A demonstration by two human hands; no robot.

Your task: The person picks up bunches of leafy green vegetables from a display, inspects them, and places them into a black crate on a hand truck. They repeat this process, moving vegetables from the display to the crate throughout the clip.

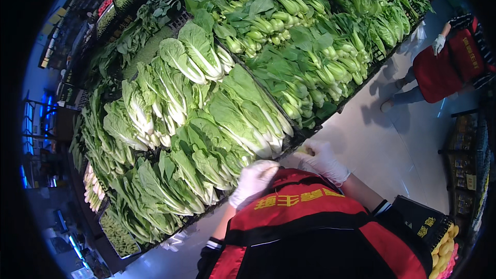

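Note:
My left hand point(254, 181), in a thin white glove, is at the front edge of the vegetable display, close to the white stem ends of long leafy cabbages point(248, 116). Its fingers are curled, and whether they hold anything cannot be made out. Also gloved, my right hand point(323, 161) is bent inward just past the display's edge, over the pale floor; what is between its fingertips is unclear. Both hands are in front of my red apron point(302, 205). Bok choy point(329, 66) fills the neighbouring section, with a dark divider between it and the cabbages.
A person in a red apron point(445, 66) stands in the aisle at the upper right. Shelves with packaged goods point(463, 174) are at the right rim. A black crate point(418, 217) and yellow produce point(443, 252) are behind my right arm. A tray of small green vegetables point(118, 236) sits lower left.

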